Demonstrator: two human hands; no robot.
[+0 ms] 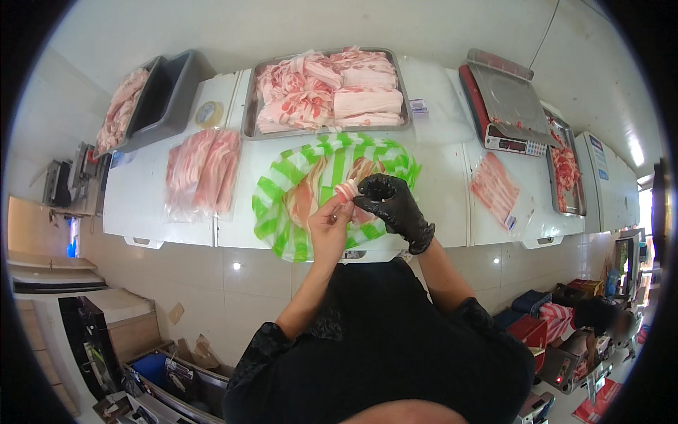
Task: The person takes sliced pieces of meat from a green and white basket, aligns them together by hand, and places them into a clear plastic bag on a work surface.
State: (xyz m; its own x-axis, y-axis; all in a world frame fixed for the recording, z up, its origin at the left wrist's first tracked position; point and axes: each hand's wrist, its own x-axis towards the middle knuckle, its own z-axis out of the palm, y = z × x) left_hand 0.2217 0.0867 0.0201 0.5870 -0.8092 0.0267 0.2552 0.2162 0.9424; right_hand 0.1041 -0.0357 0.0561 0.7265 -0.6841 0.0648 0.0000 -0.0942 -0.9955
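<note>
My bare left hand [329, 225] pinches a small roll of streaky sliced pork [346, 190] between thumb and fingers. From the right, my right hand [391, 204], in a wet black glove, grips the roll's edge with curled fingertips. Both hands are above a green-and-white striped plastic bag [270, 204] spread on the white worktop. Packed slices of streaky pork [301, 199] lie on the bag to the left of the roll. More sliced pork [369, 167] lies behind it, partly hidden by my gloved hand.
A metal tray [247, 114] piled with sliced pork stands behind the bag. At left are clear-bagged slices [204, 172], a tape roll [208, 114] and grey bins [172, 100]. A digital scale [511, 143], packed slices [495, 183] and a meat-scrap tray [574, 209] stand right. Another person [593, 315] works beyond.
</note>
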